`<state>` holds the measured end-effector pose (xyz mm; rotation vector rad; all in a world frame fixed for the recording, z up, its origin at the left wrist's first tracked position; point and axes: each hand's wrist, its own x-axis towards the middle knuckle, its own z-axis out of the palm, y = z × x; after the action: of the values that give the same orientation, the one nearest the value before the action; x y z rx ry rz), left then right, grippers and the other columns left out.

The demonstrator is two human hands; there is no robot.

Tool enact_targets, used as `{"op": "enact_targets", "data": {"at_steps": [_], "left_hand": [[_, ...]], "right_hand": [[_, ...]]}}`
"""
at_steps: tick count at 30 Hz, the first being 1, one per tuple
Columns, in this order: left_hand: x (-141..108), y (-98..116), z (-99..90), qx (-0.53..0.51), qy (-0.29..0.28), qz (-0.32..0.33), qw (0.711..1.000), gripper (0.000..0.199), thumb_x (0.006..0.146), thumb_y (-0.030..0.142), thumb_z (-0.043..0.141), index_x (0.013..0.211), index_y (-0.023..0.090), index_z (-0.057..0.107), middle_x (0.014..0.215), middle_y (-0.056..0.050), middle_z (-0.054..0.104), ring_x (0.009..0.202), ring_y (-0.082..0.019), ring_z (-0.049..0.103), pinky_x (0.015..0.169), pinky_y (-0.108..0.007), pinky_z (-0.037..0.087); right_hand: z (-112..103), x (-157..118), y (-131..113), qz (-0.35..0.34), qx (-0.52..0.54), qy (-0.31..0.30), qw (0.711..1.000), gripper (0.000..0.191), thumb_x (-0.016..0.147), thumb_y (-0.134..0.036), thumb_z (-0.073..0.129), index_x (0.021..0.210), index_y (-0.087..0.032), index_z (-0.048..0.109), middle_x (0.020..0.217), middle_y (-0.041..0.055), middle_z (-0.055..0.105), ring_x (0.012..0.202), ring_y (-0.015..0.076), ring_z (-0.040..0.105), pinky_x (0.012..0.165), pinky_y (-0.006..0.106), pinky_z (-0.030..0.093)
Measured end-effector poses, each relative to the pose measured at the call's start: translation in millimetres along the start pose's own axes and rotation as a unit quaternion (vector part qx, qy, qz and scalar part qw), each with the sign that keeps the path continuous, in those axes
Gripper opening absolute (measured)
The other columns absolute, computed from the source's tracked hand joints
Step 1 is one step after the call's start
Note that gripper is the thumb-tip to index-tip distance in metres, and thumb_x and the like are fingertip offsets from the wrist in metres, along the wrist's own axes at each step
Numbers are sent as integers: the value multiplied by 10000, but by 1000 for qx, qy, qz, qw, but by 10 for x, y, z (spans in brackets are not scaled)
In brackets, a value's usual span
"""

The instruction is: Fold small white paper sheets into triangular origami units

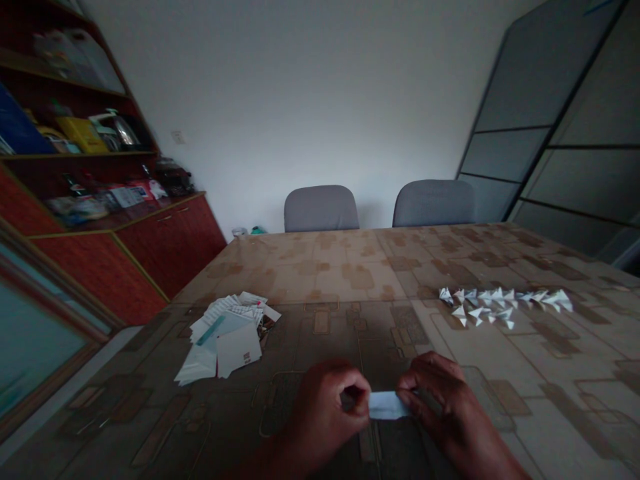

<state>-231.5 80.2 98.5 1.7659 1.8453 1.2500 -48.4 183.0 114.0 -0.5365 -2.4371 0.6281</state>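
Note:
A small folded strip of white paper [387,405] is stretched between my two hands, just above the near part of the table. My left hand [333,407] pinches its left end between thumb and forefinger. At the right end, my right hand [443,400] grips it the same way. Off to the left lies a loose pile of white paper cards [227,340], some with print on them. Small folded paper pieces [500,298] with pointed tips stand in two rows on the right of the table.
A patterned cloth [350,267] covers the table. Two grey chairs [321,208] stand at its far edge. To the left is a reddish wooden cabinet [170,247] with filled shelves; grey sliding doors [520,113] are at the right.

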Motion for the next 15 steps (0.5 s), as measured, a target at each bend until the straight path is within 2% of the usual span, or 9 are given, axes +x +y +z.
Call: {"op": "enact_targets", "data": {"at_steps": [6, 9, 11, 15], "left_hand": [[57, -13, -150, -11, 16, -35, 999, 190, 650, -2, 536, 630, 164, 625, 609, 20, 626, 590, -119, 589, 587, -192, 414], [52, 70, -181, -5, -7, -18, 1000, 112, 787, 107, 599, 774, 181, 683, 762, -13, 672, 746, -157, 630, 699, -239, 443], [28, 115, -145, -3, -23, -11, 1000, 119, 755, 149, 690, 866, 191, 701, 841, -26, 683, 802, -177, 631, 723, -253, 443], [-15, 116, -33, -26, -68, -30, 997, 78, 749, 111, 680, 762, 179, 714, 713, -8, 682, 678, -147, 623, 645, -224, 422]], "right_hand": [[-123, -5, 110, 61, 20, 53, 997, 175, 915, -259, 511, 781, -222, 618, 760, 41, 640, 725, 217, 622, 659, 345, 494], [-114, -2, 71, 39, 19, 33, 999, 167, 902, -250, 524, 762, -227, 611, 746, 31, 638, 727, 213, 619, 660, 341, 499], [-69, -9, 15, 19, 10, 26, 999, 146, 891, -224, 535, 763, -233, 605, 739, 22, 639, 739, 212, 618, 679, 344, 495], [31, -25, -81, -16, -15, 16, 1000, 114, 828, -153, 563, 747, -231, 582, 704, 9, 627, 726, 209, 616, 695, 355, 487]]}}
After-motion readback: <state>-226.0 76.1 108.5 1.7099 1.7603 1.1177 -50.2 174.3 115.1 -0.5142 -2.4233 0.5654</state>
